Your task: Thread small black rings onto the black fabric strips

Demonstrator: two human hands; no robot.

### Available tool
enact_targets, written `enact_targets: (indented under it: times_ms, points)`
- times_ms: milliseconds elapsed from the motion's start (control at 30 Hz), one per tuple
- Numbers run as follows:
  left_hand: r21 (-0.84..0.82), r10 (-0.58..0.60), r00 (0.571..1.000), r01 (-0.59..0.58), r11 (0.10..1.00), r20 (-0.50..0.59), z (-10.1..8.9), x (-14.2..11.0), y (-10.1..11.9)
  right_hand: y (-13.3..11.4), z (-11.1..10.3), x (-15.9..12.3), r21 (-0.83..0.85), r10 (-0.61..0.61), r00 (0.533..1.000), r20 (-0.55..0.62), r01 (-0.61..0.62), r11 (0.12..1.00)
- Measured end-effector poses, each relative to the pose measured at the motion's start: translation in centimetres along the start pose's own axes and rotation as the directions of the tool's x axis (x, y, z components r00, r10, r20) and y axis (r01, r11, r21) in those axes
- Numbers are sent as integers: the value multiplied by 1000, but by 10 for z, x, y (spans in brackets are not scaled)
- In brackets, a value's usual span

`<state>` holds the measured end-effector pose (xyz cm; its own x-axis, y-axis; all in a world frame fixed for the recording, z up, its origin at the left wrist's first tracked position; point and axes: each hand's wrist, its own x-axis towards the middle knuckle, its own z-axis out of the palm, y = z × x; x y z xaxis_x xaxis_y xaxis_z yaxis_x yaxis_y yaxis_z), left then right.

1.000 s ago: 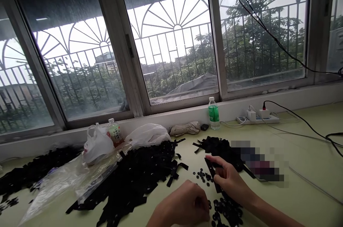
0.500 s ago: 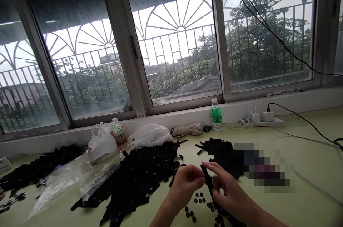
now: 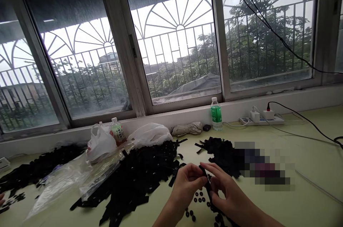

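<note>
Both hands hold one black fabric strip point(image 3: 208, 188) upright over the table. My left hand point(image 3: 187, 184) is closed, with its thumb and fingers pinching the strip's left side near the top. My right hand point(image 3: 226, 187) grips the same strip from the right, its index finger at the upper end and its thumb lower down. Small round black pieces with a hole in the middle point(image 3: 199, 199) lie on the table just under the hands. A large heap of black strips point(image 3: 139, 173) spreads to the left, and a smaller heap of strips point(image 3: 219, 152) lies behind my right hand.
Clear plastic sheeting point(image 3: 61, 187), a white plastic bag point(image 3: 99, 143) and a drink bottle point(image 3: 118, 130) stand at the left. A green-labelled bottle point(image 3: 215, 114) and a power strip point(image 3: 264, 121) are by the window sill. Part of another person's hand point(image 3: 1, 198) shows at the left edge.
My left thumb has shifted slightly right along the strip, and my right thumb has come nearer to it. Both hands still hold the strip in about the same place.
</note>
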<state>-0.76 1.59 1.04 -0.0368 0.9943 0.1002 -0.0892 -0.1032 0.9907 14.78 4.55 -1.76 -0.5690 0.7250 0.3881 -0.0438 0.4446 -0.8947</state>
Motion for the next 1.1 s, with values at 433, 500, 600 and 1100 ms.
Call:
enact_targets:
  times_ms: [433, 500, 600, 1100]
  points:
    - [115, -15, 1000, 13, 993, 20, 4, -3, 6, -5, 0, -1, -135, -56, 998, -4, 55, 989]
    - [117, 3, 1000, -5, 993, 20, 4, -3, 5, -6, 0, -1, -157, -53, 999, 1, 52, 986]
    - [122, 32, 999, -35, 992, 26, 4, -2, 3, -8, -1, -2, -186, -35, 999, 6, 35, 982]
    - [39, 57, 997, -59, 997, 42, 6, -2, 2, -12, 0, -1, -184, -78, 997, -12, 74, 980]
